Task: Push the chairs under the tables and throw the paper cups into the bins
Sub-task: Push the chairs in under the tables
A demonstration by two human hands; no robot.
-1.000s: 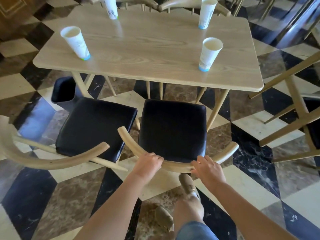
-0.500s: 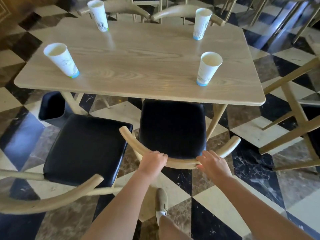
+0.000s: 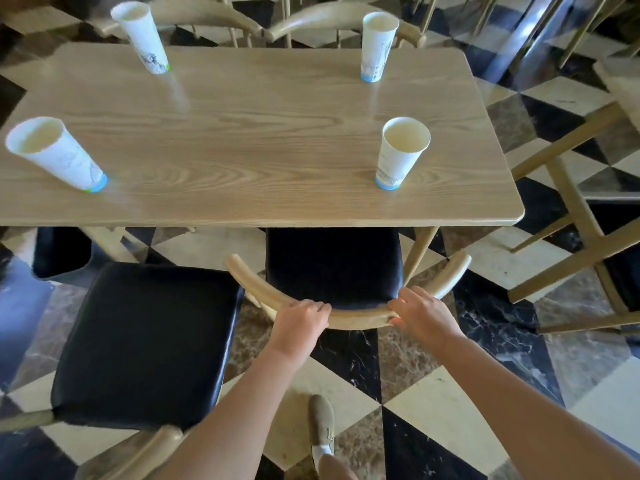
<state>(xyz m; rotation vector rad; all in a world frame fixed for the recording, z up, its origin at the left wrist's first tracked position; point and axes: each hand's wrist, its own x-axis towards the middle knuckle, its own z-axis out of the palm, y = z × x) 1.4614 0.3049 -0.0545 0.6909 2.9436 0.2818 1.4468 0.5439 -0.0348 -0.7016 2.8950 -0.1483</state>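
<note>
A wooden chair with a black seat stands partly under the light wood table. My left hand and my right hand both grip its curved wooden backrest. Several white paper cups stand on the table: one near right, one near left, one far left, one far right. A second black-seated chair stands to the left, pulled out from the table.
A black bin sits on the floor under the table's left side. Two chair backs show behind the far edge. Another wooden table frame stands at the right. The floor is checkered marble. My foot is below.
The right chair has slid forward, its seat now further under the table, with both hands staying on the backrest. My view has moved closer to the table.
</note>
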